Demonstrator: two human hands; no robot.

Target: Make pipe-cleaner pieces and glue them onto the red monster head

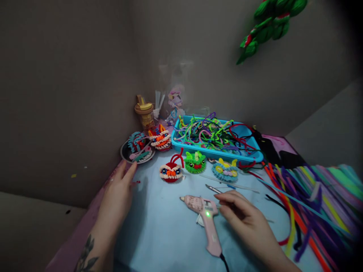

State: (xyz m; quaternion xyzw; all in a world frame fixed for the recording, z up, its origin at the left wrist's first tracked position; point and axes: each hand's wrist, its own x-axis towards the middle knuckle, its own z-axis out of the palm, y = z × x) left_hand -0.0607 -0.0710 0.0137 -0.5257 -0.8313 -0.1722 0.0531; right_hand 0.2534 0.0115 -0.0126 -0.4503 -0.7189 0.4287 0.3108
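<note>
My left hand [117,194] is open, fingers apart, at the near edge of a round metal dish [123,152] holding a blue fuzzy piece [135,141] and small parts. My right hand [246,219] is half curled, thumb and index apart, just right of a pink hot glue gun [211,230] with a lit green light. A craft knife [213,189] shows its blade by the index fingertip; the hand hides its handle, so contact is unclear. Beyond stand pipe-cleaner lion heads: a red one [171,172], a green one [195,163] and a blue-yellow one [225,170].
A blue tray [215,154] of tangled pipe cleaners stands at the back. An orange-white lion head [160,139] and a brown cup [145,115] are left of it. Colourful pipe cleaners [317,196] spread over the right side. The gun's black cord [224,262] runs toward me.
</note>
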